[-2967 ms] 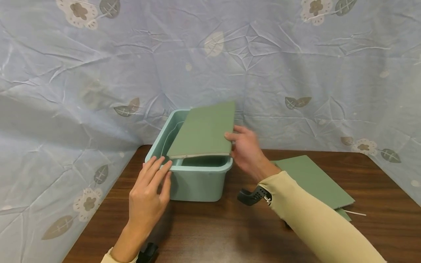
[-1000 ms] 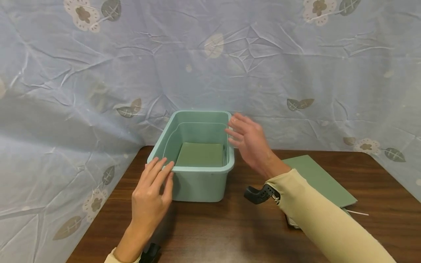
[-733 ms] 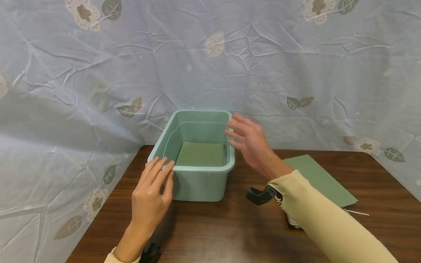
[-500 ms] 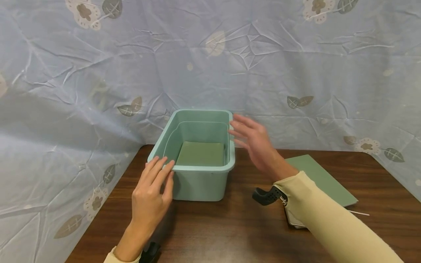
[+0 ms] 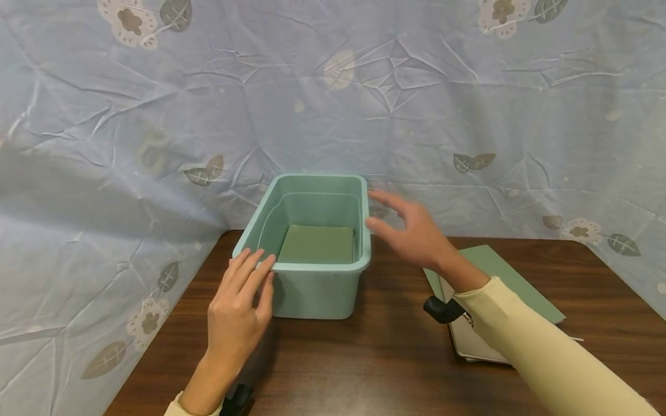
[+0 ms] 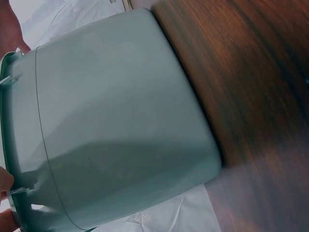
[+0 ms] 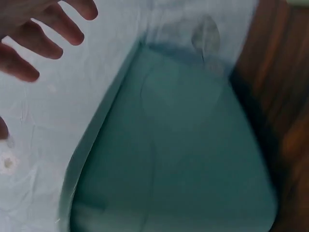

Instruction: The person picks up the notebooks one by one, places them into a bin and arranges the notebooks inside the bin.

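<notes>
A pale green plastic bin (image 5: 314, 294) stands on the table near its back edge. Flat on its floor lies a green notebook (image 5: 317, 245); thin edges show along its right side. My left hand (image 5: 236, 309) rests its straight fingers on the near left corner of the rim, its thumb along the outer front wall. Just right of the bin, my right hand (image 5: 416, 236) hovers with fingers spread and nothing in it. In the right wrist view its fingertips stay apart from the bin wall (image 7: 193, 135). Below the right forearm lie another green notebook (image 5: 515, 283) and a beige-covered notebook (image 5: 474, 341).
The dark wooden table (image 5: 333, 370) carries the bin left of centre and the notebooks on the right. A grey floral cloth (image 5: 312, 86) hangs behind the bin and along the left side. A thin white strip (image 5: 576, 339) sticks out beside the notebooks.
Three seconds ago my right hand held a green notebook over the bin; a green notebook now lies inside. The empty right hand has since drawn back rightward. My left hand stays on the rim.
</notes>
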A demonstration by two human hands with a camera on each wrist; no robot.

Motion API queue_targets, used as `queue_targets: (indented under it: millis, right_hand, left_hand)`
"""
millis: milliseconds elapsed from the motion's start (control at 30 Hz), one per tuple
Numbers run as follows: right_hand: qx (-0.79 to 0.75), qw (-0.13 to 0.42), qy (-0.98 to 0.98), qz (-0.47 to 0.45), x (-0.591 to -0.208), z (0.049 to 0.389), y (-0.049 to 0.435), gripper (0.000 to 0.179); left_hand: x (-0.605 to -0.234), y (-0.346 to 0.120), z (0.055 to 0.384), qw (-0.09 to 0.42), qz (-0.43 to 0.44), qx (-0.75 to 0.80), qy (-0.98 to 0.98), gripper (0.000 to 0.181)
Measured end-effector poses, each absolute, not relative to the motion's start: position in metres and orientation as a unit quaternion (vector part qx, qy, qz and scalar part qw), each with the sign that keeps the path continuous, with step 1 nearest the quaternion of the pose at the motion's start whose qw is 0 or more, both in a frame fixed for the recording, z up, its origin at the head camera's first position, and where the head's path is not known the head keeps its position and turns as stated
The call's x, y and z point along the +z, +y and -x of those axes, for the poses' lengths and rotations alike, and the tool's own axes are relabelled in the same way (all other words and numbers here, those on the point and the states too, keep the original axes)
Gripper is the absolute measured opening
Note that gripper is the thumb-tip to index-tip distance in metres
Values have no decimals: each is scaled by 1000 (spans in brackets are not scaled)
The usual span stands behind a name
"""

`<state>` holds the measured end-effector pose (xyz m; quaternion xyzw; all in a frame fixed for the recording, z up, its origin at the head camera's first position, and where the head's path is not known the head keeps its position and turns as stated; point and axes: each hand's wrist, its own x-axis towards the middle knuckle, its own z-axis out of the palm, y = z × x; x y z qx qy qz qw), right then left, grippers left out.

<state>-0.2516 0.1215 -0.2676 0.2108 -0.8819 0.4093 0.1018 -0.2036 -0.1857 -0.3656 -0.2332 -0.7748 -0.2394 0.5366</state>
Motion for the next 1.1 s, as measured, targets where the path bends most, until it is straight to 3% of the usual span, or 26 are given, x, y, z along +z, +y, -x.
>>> queue_targets:
  millis: [167, 467, 1100]
  right_hand:
    - [251, 128, -927, -248, -268, 251, 136, 66]
    - [104, 149, -939, -293, -269, 253, 157, 72]
    - [49, 132, -944, -298, -280, 254, 172, 70]
  left_hand:
    - [-366, -185, 204, 539, 238, -242, -771, 30]
    - [-366, -185, 205, 546, 239, -241, -766, 31]
    - [-365, -185, 204, 543, 238, -247, -767, 30]
